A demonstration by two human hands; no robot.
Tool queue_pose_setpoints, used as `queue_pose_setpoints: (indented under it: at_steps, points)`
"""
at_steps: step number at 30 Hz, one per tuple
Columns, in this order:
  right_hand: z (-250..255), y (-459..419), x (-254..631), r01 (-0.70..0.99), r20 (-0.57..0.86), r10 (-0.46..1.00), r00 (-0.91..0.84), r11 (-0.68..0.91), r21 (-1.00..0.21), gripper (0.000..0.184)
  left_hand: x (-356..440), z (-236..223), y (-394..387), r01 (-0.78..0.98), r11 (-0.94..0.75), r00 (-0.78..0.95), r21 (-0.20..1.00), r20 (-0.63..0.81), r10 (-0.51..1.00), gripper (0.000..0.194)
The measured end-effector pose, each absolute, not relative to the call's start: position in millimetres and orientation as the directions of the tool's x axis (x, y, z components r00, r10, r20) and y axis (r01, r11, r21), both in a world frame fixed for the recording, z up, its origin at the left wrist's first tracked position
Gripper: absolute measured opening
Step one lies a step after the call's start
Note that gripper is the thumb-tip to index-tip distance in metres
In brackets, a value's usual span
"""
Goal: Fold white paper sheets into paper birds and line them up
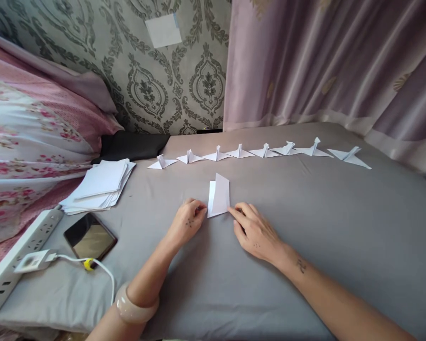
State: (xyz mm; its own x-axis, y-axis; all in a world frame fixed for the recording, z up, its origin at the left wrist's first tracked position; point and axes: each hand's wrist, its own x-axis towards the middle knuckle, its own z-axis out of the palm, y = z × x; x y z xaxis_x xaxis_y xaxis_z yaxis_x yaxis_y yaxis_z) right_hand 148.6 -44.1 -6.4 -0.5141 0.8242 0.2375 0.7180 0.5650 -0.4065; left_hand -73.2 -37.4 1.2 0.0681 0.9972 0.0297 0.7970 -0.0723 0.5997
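Observation:
A white sheet of paper (220,196), folded into a narrow piece with a slanted top, lies on the grey bed sheet in front of me. Its front flap stands slightly away from the layer behind, on the left. My left hand (188,220) is closed, fingertips curled together right at the paper's lower left edge; whether they pinch anything is hidden. My right hand (253,232) has its index finger stretched out to the paper's lower right corner, with the other fingers loosely bent and apart. Beyond the paper, several folded paper birds (240,151) stand in a row.
A stack of white paper (101,184) lies at the left, near a dark cushion-like item (133,146). Closer to me are a phone (90,238), a power strip (24,253) and a white charger (35,261) with its cable. A patterned wall and pink curtain (287,61) border the back.

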Motion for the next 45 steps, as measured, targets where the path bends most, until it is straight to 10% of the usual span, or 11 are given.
queue_pose_setpoints:
  at_steps: [6,14,24,30,36,45]
  points:
    - [3.3,-48.4,141.1,0.778,0.224,0.811,-0.541,0.583,-0.234,0.036,-70.6,-0.5,-21.3,0.765,-0.091,0.093,0.637,0.029,0.995,0.023]
    - [-17.4,-31.2,159.4,0.605,0.253,0.937,-0.239,0.348,-0.716,0.040,-66.7,1.3,-7.9,0.733,-0.124,0.172,0.669,-0.006,0.985,0.031]
    - [-16.0,-43.7,147.9,0.712,0.258,0.935,-0.245,0.354,-0.606,0.064,-47.6,-0.6,-29.2,0.725,-0.345,0.391,0.597,0.056,0.919,0.029]
    - [-12.5,-34.2,147.8,0.661,0.151,0.986,-0.067,0.158,-0.734,0.036,-42.1,6.3,-37.9,0.626,-0.291,0.373,0.724,0.050,0.926,0.041]
    - [-18.9,-14.7,165.3,0.309,-0.063,0.995,-0.079,-0.036,-0.950,0.030,-55.2,0.0,-33.0,0.746,-0.517,0.508,0.420,0.143,0.850,0.064]
    - [-19.1,2.3,160.4,-0.024,-0.143,0.978,-0.153,-0.149,-0.989,0.030,-51.5,-3.7,-31.9,0.750,-0.653,0.629,0.106,0.192,0.753,0.050]
